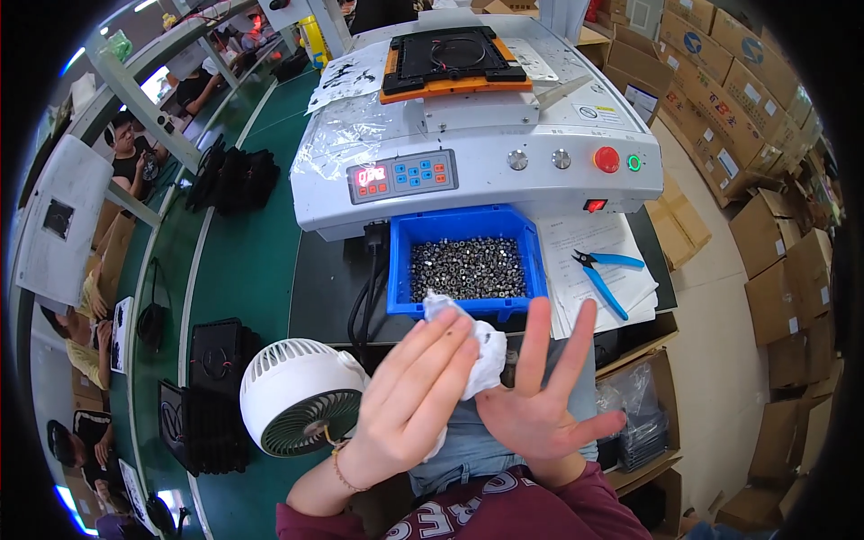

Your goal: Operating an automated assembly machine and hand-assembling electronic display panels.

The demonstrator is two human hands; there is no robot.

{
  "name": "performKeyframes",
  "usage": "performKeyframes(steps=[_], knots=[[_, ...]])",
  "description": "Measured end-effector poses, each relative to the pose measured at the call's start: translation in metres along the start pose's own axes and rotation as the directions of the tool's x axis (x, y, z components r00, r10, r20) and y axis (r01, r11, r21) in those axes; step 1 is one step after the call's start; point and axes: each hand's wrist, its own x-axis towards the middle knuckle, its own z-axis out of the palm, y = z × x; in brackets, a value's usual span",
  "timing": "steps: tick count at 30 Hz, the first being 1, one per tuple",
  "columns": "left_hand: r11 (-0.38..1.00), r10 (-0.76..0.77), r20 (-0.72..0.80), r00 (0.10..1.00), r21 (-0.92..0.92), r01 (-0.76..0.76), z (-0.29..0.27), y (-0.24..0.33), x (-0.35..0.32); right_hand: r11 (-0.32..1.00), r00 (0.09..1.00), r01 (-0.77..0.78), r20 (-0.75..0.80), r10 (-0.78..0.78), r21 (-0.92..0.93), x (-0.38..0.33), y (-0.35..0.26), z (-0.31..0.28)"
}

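In front of the machine, my left hand presses a crumpled white wipe toward my right hand, its fingers together over it. Part of the wipe is hidden under those fingers, and another bit of white shows below the hand. My right hand is open beside it, palm showing and fingers spread, with the wipe against the base of its fingers or thumb. Just beyond both hands sits a blue bin filled with small metal nuts. Blue-handled cutters lie on papers to the right.
A white machine with buttons carries a black part on an orange plate. Left of my hands stands a white fan. Black parts line the green bench; people sit beyond. Cardboard boxes are stacked right.
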Motion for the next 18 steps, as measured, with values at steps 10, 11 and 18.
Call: performKeyframes(steps=[10,11,18], knots=[[0.983,0.071,0.076,0.995,-0.173,-0.057,0.026,0.017,-0.013,0.985,0.98,0.17,-0.104,-0.168,0.01,0.001,-0.009,0.005],[0.984,0.113,0.065,0.991,-0.147,-0.102,0.03,0.026,-0.015,0.979,0.96,0.206,-0.192,-0.204,-0.012,0.005,-0.011,0.004],[0.995,-0.018,-0.203,0.979,-0.095,-0.002,0.032,0.017,-0.025,0.946,0.953,0.284,-0.157,-0.26,0.158,0.012,-0.028,-0.006]])
